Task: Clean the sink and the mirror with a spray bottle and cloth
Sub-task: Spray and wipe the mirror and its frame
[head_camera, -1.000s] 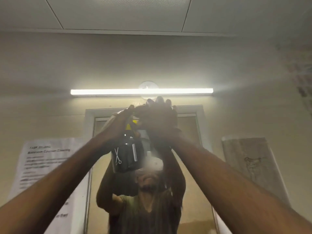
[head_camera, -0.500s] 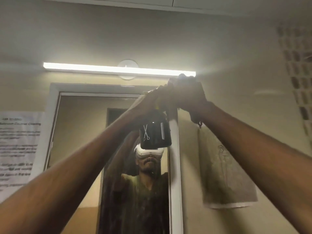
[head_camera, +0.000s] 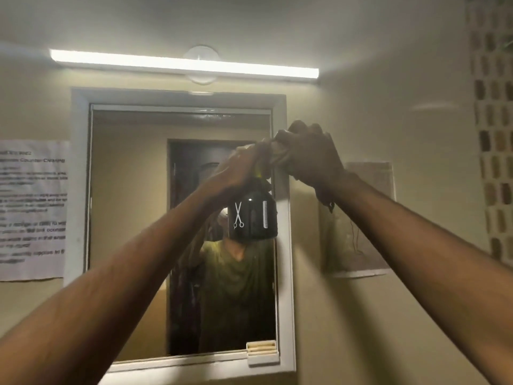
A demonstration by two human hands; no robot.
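Observation:
Both my arms are raised in front of the white-framed mirror (head_camera: 177, 190). My left hand (head_camera: 238, 168) grips the top of a black spray bottle (head_camera: 252, 218) marked with white scissors and a comb; the bottle hangs over the mirror's right edge. My right hand (head_camera: 308, 154) is curled round a bunched cloth (head_camera: 274, 154) right against the bottle's head. The bottle's nozzle is hidden between my two hands. The mirror reflects a person in a green shirt with raised arms. No sink is in view.
A bright tube light (head_camera: 183, 63) runs above the mirror. A printed notice (head_camera: 30, 209) hangs on the wall at the left, a paper drawing (head_camera: 361, 220) at the right. A small white holder (head_camera: 262, 352) sits on the mirror's lower right frame. Patterned tiles (head_camera: 494, 134) line the far right.
The view has dropped and shifted, so the whole mirror now shows. My hands with the bottle and cloth have moved from the mirror's top middle towards its right edge.

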